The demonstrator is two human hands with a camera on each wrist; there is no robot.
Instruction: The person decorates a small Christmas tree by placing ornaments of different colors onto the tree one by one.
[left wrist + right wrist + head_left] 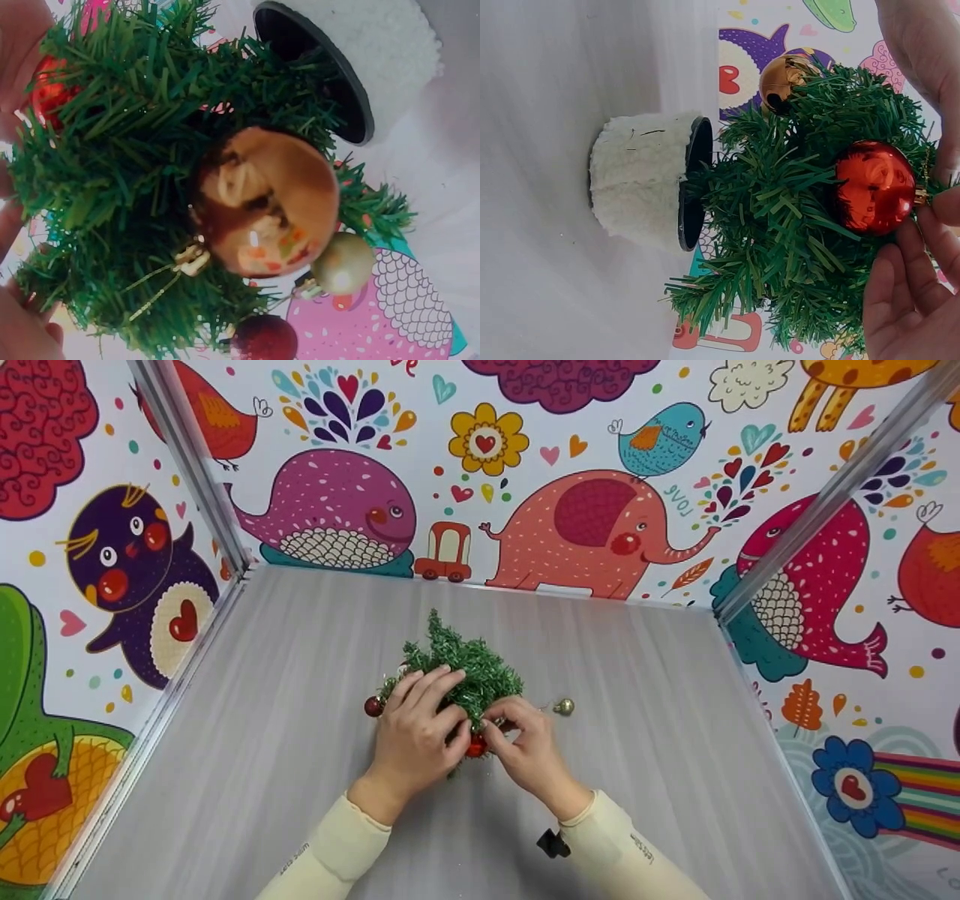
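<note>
A small green Christmas tree stands between both hands in the head view. The right wrist view shows its white fluffy pot with a black rim. My right hand pinches the gold cap end of a shiny red bauble, which lies against the branches. Spread over the tree's near left side, my left hand has its thumb and index finger closed on a branch beside that bauble. A gold bauble, a pale gold bauble and a dark red bauble hang on the left side.
A small gold bauble with a thin loop is just right of my right hand. The grey table is bounded by walls printed with cartoon animals. Metal corner posts rise at the back corners.
</note>
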